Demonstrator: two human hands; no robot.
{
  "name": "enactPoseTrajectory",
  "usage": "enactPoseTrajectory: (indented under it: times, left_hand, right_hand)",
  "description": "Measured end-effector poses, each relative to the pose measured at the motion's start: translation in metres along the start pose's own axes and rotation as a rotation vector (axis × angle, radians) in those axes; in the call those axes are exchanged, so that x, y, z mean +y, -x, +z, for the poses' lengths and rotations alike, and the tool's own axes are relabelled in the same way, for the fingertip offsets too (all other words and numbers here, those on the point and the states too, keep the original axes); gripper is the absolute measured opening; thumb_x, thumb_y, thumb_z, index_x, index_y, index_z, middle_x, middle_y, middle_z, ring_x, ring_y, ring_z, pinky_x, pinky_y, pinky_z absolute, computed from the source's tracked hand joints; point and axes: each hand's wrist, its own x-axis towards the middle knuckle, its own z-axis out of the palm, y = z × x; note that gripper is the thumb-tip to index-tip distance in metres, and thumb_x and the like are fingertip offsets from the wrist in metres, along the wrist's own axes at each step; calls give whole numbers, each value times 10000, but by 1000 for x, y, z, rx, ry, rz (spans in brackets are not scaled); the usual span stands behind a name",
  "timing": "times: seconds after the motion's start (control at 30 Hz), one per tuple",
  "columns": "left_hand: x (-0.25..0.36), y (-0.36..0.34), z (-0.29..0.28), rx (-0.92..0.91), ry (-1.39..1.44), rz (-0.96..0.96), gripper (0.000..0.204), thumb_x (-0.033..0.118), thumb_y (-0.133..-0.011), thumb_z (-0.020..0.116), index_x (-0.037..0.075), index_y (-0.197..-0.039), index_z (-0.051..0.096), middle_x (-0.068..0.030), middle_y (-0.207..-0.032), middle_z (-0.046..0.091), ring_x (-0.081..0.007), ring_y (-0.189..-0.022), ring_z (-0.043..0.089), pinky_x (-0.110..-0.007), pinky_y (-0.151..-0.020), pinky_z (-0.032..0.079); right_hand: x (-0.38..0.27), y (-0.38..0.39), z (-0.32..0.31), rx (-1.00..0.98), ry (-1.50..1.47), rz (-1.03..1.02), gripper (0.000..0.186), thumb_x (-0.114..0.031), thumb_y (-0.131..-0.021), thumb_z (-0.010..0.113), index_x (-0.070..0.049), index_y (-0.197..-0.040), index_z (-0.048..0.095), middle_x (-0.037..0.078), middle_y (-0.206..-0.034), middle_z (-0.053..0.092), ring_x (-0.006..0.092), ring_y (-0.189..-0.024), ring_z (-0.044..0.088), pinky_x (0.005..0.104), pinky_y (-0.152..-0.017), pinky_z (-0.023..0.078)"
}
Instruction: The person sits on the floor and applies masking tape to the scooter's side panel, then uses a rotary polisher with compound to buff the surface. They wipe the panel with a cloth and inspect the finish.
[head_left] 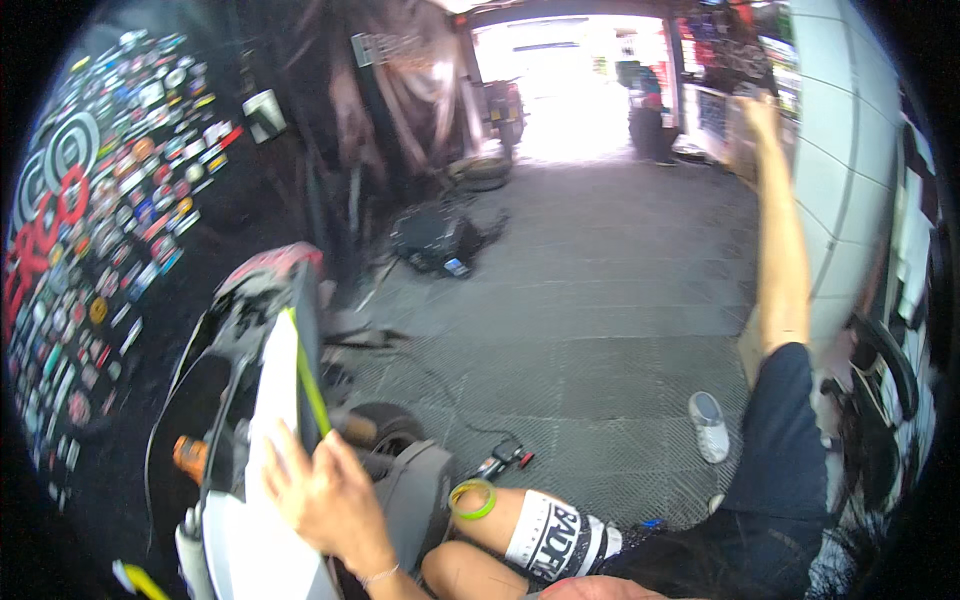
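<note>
White glare floods the far doorway (565,105) — the floor (570,300) dimmer, edges bowed and black.

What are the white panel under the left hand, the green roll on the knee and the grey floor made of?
White panel: probably moulded plastic, smooth and evenly white; painted metal is possible.
Green roll: seemingly adhesive tape, plastic or paper, judging by its ring shape and flat, even colour.
Grey floor: likely plastic or rubber tiles, matte, with visible seams and ribbed texture.
</note>
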Motion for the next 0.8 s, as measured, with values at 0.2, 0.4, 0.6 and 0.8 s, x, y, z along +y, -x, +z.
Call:
enactPoseTrajectory:
  times: [0.2, 0.4, 0.6, 0.8]
  left_hand:
    - [14, -9, 1, 35, 91, 24, 208, 236, -904, 715, 68, -796, 776, -120, -1407, 642, -345, -1296, 570, -463, -1109, 413]
    - [-12, -2, -8, 10, 26, 7, 180, 213, -876, 744, 68, -776, 779, -103, -1397, 648, -327, -1293, 577, -462, -1076, 424]
    - [4, -10, -6, 35, 64, 28, 173, 220, -879, 743, 88, -774, 782, -120, -1377, 662, -335, -1271, 602, -476, -1068, 437]
    - [5, -10, -9, 23, 25, 15, 152, 180, -859, 744, 59, -783, 797, -117, -1364, 678, -328, -1263, 622, -456, -1079, 425]
  right_hand:
    - [-74, 19, -1, -279, -319, -165, 450, -260, -975, 643, -100, -1396, 630, 54, -1146, 734, 141, -975, 675, 293, -846, 527]
    - [-284, 348, 78, -1063, -682, -432, 294, -248, -989, 660, -47, -1185, 746, 90, -1105, 741, 181, -1047, 671, 351, -974, 513]
    - [-360, 527, 68, -942, -1302, -455, 285, -38, -913, 657, -11, -1187, 734, 157, -1164, 731, 273, -1060, 705, 384, -946, 545]
    - [-394, 584, 60, -744, -1387, -239, 324, 24, -908, 614, -7, -1209, 733, 142, -1224, 721, 292, -1162, 640, 392, -1051, 476]
